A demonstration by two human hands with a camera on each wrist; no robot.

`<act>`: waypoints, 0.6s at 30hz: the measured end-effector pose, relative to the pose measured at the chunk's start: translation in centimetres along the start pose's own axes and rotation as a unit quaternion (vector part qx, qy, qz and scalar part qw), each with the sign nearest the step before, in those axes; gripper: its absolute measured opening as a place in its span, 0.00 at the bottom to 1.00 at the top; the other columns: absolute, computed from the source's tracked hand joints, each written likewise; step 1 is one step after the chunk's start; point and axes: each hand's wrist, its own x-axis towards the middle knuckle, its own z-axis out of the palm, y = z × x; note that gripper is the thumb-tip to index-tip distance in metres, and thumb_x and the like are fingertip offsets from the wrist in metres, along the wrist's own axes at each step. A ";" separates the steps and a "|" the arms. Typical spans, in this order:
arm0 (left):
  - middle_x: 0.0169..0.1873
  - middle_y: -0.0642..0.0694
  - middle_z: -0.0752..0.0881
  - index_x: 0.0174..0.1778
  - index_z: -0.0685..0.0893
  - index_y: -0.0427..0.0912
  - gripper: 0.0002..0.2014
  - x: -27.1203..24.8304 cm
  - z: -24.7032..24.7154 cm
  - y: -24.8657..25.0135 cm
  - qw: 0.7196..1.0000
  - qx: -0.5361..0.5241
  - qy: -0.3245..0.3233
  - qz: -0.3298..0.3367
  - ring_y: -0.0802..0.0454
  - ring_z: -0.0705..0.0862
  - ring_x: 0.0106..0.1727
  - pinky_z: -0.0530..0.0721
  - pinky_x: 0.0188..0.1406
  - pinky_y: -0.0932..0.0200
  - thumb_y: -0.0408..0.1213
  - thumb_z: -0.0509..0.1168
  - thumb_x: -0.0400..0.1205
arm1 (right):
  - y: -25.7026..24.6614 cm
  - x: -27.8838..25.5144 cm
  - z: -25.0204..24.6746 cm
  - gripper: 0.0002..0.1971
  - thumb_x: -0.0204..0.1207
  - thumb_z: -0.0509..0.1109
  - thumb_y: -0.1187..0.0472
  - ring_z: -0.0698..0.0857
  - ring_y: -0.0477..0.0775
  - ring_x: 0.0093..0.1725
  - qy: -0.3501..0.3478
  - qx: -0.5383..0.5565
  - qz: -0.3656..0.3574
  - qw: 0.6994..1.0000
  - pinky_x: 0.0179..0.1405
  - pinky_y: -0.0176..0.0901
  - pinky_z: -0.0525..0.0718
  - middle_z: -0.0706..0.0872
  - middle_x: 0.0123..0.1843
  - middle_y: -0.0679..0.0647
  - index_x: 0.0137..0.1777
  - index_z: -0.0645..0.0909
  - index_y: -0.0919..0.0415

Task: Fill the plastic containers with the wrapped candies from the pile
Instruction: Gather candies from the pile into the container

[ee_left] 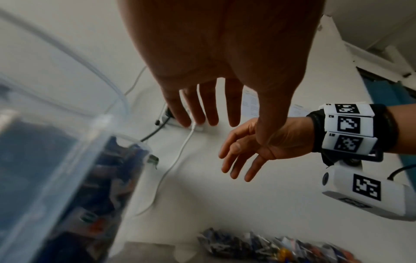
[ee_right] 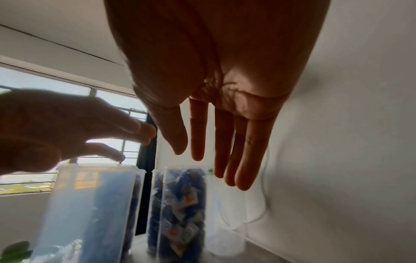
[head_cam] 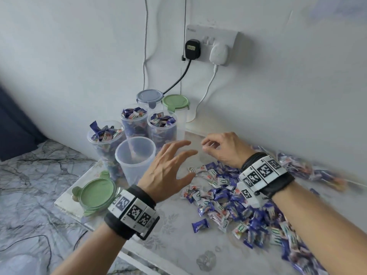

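- Hovering above the white patterned tabletop (head_cam: pixel 172 231), the left hand (head_cam: pixel 166 169) has its fingers spread wide and straight and holds nothing; it sits just right of the empty clear plastic container (head_cam: pixel 135 155).
- The right hand (head_cam: pixel 224 147) hangs over the far edge of the pile of blue-and-white wrapped candies (head_cam: pixel 234 199), fingers loosely curled downward, with nothing visible in them.
- Three clear plastic containers heaped with candies (head_cam: pixel 135 120) stand behind the empty one.
- Two lidded containers, one with a grey lid (head_cam: pixel 150 96) and one with a green lid (head_cam: pixel 175 102), stand at the wall.
- A loose round green lid (head_cam: pixel 95 193) lies on the table's left edge, near the empty container.
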 end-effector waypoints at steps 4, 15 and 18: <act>0.65 0.49 0.83 0.75 0.75 0.53 0.30 1.2 3.8 1.0 0.988 -0.035 -0.145 -0.028 0.48 0.84 0.61 0.84 0.57 0.50 0.59 0.67 0.78 | 3.8 -4.8 -0.9 0.14 0.80 0.70 0.51 0.87 0.51 0.52 -0.041 -0.046 0.107 0.992 0.56 0.45 0.83 0.89 0.54 0.54 0.61 0.85 0.56; 0.82 0.49 0.64 0.83 0.58 0.64 0.47 2.6 12.8 2.5 0.926 0.063 -0.372 -0.019 0.47 0.66 0.79 0.71 0.76 0.46 0.73 0.68 0.69 | 12.9 -17.3 0.0 0.41 0.69 0.72 0.32 0.68 0.64 0.77 -0.165 -0.106 0.325 0.925 0.73 0.59 0.73 0.64 0.81 0.59 0.81 0.61 0.39; 0.85 0.49 0.56 0.83 0.55 0.65 0.49 4.2 14.3 3.6 0.914 0.070 -0.399 -0.022 0.43 0.61 0.83 0.67 0.79 0.40 0.74 0.68 0.68 | 14.3 -18.8 0.2 0.53 0.61 0.75 0.28 0.54 0.72 0.83 -0.183 -0.107 0.367 0.906 0.76 0.71 0.67 0.48 0.87 0.58 0.83 0.50 0.33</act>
